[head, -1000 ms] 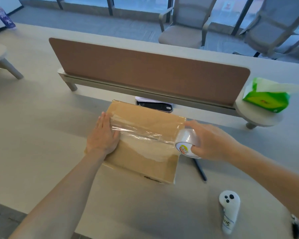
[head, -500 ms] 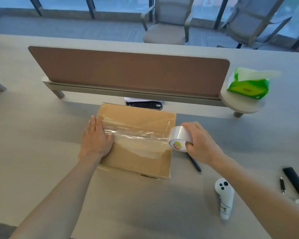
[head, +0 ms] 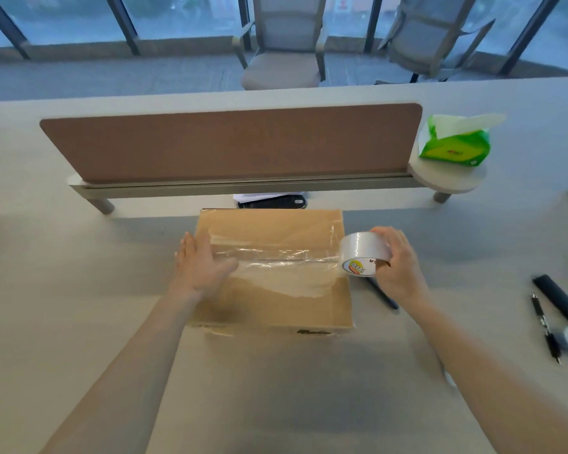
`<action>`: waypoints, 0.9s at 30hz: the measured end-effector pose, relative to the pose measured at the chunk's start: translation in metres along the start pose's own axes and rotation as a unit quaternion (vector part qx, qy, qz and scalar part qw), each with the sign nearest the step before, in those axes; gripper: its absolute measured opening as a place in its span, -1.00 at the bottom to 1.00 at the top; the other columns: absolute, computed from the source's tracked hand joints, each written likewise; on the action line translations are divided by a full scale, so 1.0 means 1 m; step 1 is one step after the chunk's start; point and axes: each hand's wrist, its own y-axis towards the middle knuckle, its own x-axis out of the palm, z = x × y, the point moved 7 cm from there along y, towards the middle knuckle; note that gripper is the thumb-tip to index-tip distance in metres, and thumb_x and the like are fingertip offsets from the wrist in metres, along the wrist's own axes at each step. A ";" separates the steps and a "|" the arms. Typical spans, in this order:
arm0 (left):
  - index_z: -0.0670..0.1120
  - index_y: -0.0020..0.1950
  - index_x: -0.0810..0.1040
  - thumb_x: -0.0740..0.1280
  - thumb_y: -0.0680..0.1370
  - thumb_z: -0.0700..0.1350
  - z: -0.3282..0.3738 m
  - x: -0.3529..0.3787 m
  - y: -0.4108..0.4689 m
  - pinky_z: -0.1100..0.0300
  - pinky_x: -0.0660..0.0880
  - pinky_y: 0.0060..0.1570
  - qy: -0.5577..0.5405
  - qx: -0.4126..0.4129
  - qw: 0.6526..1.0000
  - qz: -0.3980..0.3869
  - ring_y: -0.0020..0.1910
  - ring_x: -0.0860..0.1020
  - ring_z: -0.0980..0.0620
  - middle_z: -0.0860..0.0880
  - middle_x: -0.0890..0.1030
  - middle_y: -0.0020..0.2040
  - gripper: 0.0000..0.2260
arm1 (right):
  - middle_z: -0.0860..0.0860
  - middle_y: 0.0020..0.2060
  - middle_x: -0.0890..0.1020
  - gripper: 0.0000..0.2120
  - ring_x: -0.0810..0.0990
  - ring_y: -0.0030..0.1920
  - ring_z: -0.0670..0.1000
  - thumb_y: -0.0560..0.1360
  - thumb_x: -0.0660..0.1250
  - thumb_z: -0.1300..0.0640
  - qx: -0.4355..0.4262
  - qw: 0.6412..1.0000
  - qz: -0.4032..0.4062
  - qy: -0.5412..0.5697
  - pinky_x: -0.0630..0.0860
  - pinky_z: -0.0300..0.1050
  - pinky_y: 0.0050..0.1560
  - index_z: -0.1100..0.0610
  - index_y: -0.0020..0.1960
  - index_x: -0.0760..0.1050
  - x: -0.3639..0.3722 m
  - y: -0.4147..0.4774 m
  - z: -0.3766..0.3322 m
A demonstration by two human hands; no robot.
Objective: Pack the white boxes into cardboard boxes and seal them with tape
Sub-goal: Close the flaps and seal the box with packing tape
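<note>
Resting at the centre of the pale desk (head: 79,290), item one: a cardboard box (head: 276,303), brown, flaps shut, with a strip of clear tape (head: 276,257) running left to right across its top seam.

Left hand (head: 200,267): flat, fingers straight and together, palm pressing the tape's end at the box's left edge.

Right hand (head: 397,267): fingers curled round a tape roll (head: 363,253), white with a coloured label on its core. The roll is held at the box's right edge, and the strip runs unbroken from roll to box top.

Beneath the right hand, on the desk: a dark pen (head: 386,298), partly hidden.

Behind the box, just under the brown divider panel (head: 230,142): a black device (head: 273,202) lying on white paper, mostly hidden.

Right end of the divider: a round shelf (head: 446,183) bearing a green tissue pack (head: 454,145).

Far right of the desk: a black pen (head: 545,329) beside a long black flat object (head: 561,303).

Beyond the desk: a grey chair (head: 282,44) and a second chair (head: 430,37), both before windows.
</note>
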 end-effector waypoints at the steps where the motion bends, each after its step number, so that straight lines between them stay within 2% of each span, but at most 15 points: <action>1: -0.05 0.62 0.08 0.26 0.35 0.29 0.003 -0.013 0.006 -0.11 0.07 0.54 -0.059 0.014 0.998 0.016 0.58 0.09 -0.15 -0.17 0.18 0.58 -0.08 | 0.10 0.07 0.51 -0.46 0.46 0.06 0.08 0.32 0.27 0.53 0.008 1.000 0.008 0.006 0.31 -0.50 -0.03 0.11 0.20 0.48 0.001 0.000 0.002; 3: -0.08 0.64 0.07 0.26 0.55 0.18 0.004 -0.033 0.022 -0.03 0.11 0.51 -0.138 0.007 0.989 0.061 0.57 0.16 -0.08 -0.09 0.17 0.61 -0.25 | 0.06 0.07 0.53 -0.47 0.47 0.06 0.05 0.33 0.32 0.51 0.029 0.999 0.021 0.027 0.33 -0.50 -0.06 0.06 0.18 0.48 0.003 -0.001 0.003; 5: -0.12 0.63 0.08 0.15 0.65 0.15 0.005 -0.038 0.045 0.00 0.12 0.49 -0.130 -0.016 0.988 0.084 0.56 0.18 -0.08 -0.10 0.16 0.61 -0.36 | -0.04 -0.02 0.56 -0.49 0.51 -0.02 -0.06 0.33 0.40 0.48 0.060 0.995 0.040 0.065 0.37 -0.52 -0.14 0.01 0.13 0.48 0.003 -0.002 0.001; 7: -0.14 0.61 0.14 0.06 0.66 0.21 0.004 -0.030 0.060 -0.06 0.17 0.47 -0.097 -0.028 0.991 0.086 0.53 0.24 -0.14 -0.15 0.24 0.58 -0.37 | -0.15 -0.11 0.56 -0.50 0.52 -0.10 -0.17 0.31 0.42 0.50 0.085 0.987 0.073 0.112 0.41 -0.50 -0.21 0.02 0.07 0.48 0.003 -0.005 -0.001; 9: -0.15 0.60 0.14 0.01 0.64 0.26 0.000 -0.016 0.066 -0.11 0.24 0.44 -0.065 -0.034 0.994 0.075 0.50 0.29 -0.19 -0.19 0.31 0.54 -0.34 | -0.16 -0.16 0.56 -0.51 0.54 -0.15 -0.20 0.31 0.40 0.55 0.094 0.981 0.101 0.138 0.43 -0.47 -0.28 0.03 0.02 0.49 0.003 -0.005 -0.002; 11: -0.13 0.60 0.12 -0.02 0.63 0.29 0.000 -0.010 0.067 -0.14 0.29 0.39 -0.027 -0.030 0.995 0.095 0.46 0.33 -0.23 -0.20 0.33 0.52 -0.33 | -0.13 -0.17 0.56 -0.47 0.53 -0.19 -0.30 0.29 0.41 0.57 0.092 0.979 0.114 0.141 0.43 -0.47 -0.31 -0.03 -0.04 0.49 0.004 -0.005 0.000; 15: -0.16 0.55 0.21 0.07 0.64 0.20 0.009 -0.010 0.063 -0.17 0.34 0.33 0.088 0.031 0.982 0.166 0.41 0.36 -0.29 -0.24 0.32 0.50 -0.40 | -0.12 -0.22 0.57 -0.43 0.51 -0.22 -0.25 0.26 0.43 0.57 0.081 0.979 0.125 0.138 0.46 -0.34 -0.27 -0.10 -0.11 0.48 0.008 -0.003 0.009; 19: -0.19 0.26 0.51 0.15 0.60 0.05 0.023 -0.008 0.058 -0.13 0.42 0.12 0.149 0.156 0.947 0.238 0.16 0.50 -0.32 -0.24 0.54 0.27 -0.60 | -0.13 -0.21 0.58 -0.43 0.52 -0.18 -0.16 0.28 0.44 0.52 0.079 0.980 0.124 0.134 0.49 -0.27 -0.25 -0.15 -0.11 0.49 0.010 -0.003 0.013; 21: -0.19 0.14 0.56 0.11 0.59 0.06 0.026 -0.014 0.052 -0.11 0.42 0.06 0.120 0.179 0.942 0.256 0.07 0.51 -0.30 -0.23 0.58 0.15 -0.61 | -0.12 -0.20 0.58 -0.41 0.53 -0.16 -0.10 0.30 0.43 0.52 0.081 0.980 0.116 0.140 0.51 -0.24 -0.26 -0.20 -0.12 0.50 0.010 -0.003 0.013; 24: -0.17 0.03 0.58 0.07 0.60 0.07 0.047 -0.025 0.045 -0.10 0.41 0.10 0.001 0.201 0.942 0.267 0.02 0.51 -0.27 -0.19 0.61 0.02 -0.60 | -0.10 -0.21 0.58 -0.45 0.53 -0.18 -0.11 0.32 0.41 0.52 0.079 0.979 0.112 0.152 0.51 -0.24 -0.28 -0.15 -0.12 0.50 0.009 -0.003 0.012; 27: -0.16 0.11 0.58 0.07 0.59 0.12 0.082 -0.006 0.039 -0.02 0.35 0.24 -0.025 0.247 0.946 0.210 0.11 0.47 -0.19 -0.13 0.60 0.07 -0.57 | -0.10 -0.21 0.58 -0.49 0.52 -0.20 -0.17 0.32 0.39 0.53 0.078 0.979 0.108 0.155 0.51 -0.20 -0.25 -0.09 -0.11 0.48 0.009 -0.004 0.011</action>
